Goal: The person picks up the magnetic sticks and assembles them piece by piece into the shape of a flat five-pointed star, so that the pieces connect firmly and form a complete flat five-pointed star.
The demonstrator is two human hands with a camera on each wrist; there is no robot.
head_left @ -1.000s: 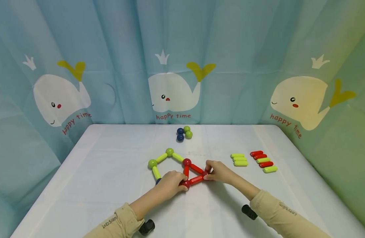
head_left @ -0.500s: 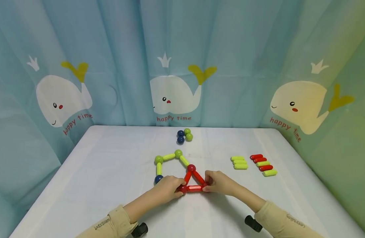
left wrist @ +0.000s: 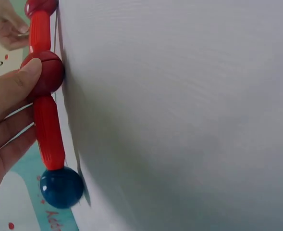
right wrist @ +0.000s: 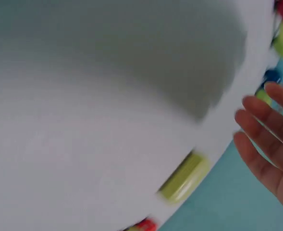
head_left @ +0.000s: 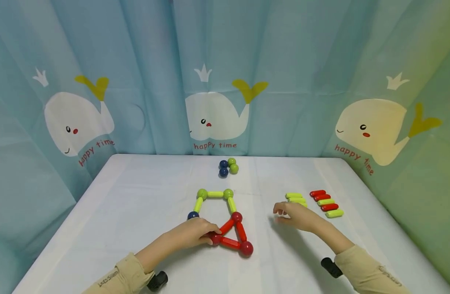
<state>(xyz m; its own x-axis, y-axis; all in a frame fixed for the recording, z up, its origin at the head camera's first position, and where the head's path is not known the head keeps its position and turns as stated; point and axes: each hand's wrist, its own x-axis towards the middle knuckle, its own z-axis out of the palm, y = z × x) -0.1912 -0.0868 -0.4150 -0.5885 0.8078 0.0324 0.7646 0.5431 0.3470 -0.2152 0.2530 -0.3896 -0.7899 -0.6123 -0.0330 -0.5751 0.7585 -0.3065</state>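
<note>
A construction toy of magnetic-looking sticks and balls lies on the table. Its red triangle has red sticks [head_left: 230,243] and a red ball [head_left: 246,248] at the near right corner. My left hand [head_left: 191,233] pinches the triangle's left red ball [left wrist: 47,74], thumb on top. From that ball a red stick [left wrist: 50,132] runs to a blue ball [left wrist: 61,187]; the left hand hides this stick in the head view. Light green sticks [head_left: 215,194] and green balls [head_left: 202,194] form the far side. My right hand [head_left: 298,216] hovers, fingers loosely bent, holding nothing, near loose light green sticks [head_left: 294,195].
Loose blue balls [head_left: 223,172] and green balls [head_left: 233,168] sit at the table's far edge. Red and green sticks [head_left: 329,207] lie in a row at the right. A whale-print curtain [head_left: 151,102] encloses the white table [head_left: 136,188].
The toy has turned clockwise and its red triangle has come nearer. My right hand has let go of the corner red ball and moved right; my left hand keeps its hold, shifting left.
</note>
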